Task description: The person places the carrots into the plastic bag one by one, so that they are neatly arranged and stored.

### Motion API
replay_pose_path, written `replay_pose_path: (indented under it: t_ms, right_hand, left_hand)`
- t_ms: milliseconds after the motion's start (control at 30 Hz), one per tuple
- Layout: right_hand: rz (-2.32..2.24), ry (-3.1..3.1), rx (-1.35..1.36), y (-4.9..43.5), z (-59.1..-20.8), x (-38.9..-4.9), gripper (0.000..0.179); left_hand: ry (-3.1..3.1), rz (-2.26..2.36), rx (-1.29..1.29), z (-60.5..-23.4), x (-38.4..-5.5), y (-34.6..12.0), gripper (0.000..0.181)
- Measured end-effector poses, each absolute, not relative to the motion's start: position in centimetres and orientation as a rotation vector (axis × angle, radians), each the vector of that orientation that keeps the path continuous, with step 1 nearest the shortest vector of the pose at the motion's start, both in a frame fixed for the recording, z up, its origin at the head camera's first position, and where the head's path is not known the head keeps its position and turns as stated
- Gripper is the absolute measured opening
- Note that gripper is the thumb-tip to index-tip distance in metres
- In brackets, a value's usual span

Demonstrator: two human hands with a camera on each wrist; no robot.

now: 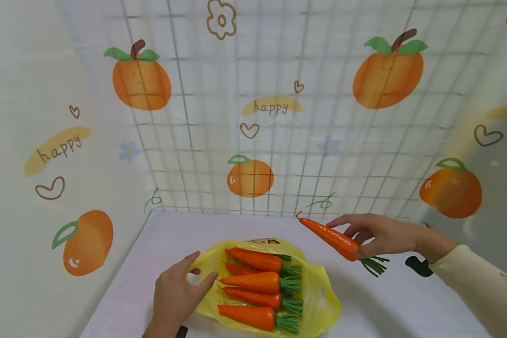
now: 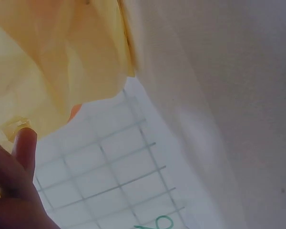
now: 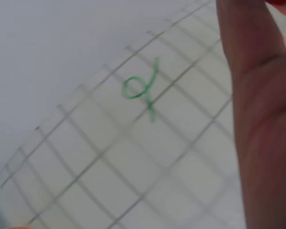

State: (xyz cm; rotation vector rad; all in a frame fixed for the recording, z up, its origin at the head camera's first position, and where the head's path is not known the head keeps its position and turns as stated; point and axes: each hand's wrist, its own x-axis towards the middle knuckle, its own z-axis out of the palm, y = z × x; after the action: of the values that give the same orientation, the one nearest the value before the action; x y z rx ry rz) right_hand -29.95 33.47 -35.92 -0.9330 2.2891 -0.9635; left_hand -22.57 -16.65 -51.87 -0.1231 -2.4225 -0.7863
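Observation:
My right hand (image 1: 373, 237) holds a carrot (image 1: 335, 241) in the air, right of and above a yellow plastic bag (image 1: 327, 305). The carrot's thin tip points up-left and its green stems hang down-right. In the right wrist view, a blurred part of that hand (image 3: 264, 109) shows, with a bit of red-orange at the top corner. My left hand (image 1: 179, 291) is at the bag's left edge, thumb and forefinger spread apart; in the left wrist view a fingertip (image 2: 25, 143) touches the yellow film. Several carrots (image 1: 253, 282) lie side by side in the bag, green stems rightward.
The bag lies on a white table (image 1: 122, 300). A pale cloth (image 1: 203, 188) printed with oranges hangs behind and at the sides, a wire grid showing through it at the back. A dark object (image 1: 418, 266) shows by the right wrist.

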Motion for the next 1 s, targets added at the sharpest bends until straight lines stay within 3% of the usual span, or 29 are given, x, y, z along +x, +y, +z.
replay_pose_path:
  t_ms: [500, 1000]
  right_hand:
    - [-0.884, 1.951, -1.169, 23.1, -32.6, -28.3, 0.068]
    - [-0.498, 1.971, -1.238, 14.2, -37.2, -28.9, 0.066]
  left_hand:
    - [-2.453, -0.794, -0.107, -51.6, -22.5, -17.1, 0.069]
    - [-2.427, -0.805, -0.184, -51.0, -22.2, -16.7, 0.066]
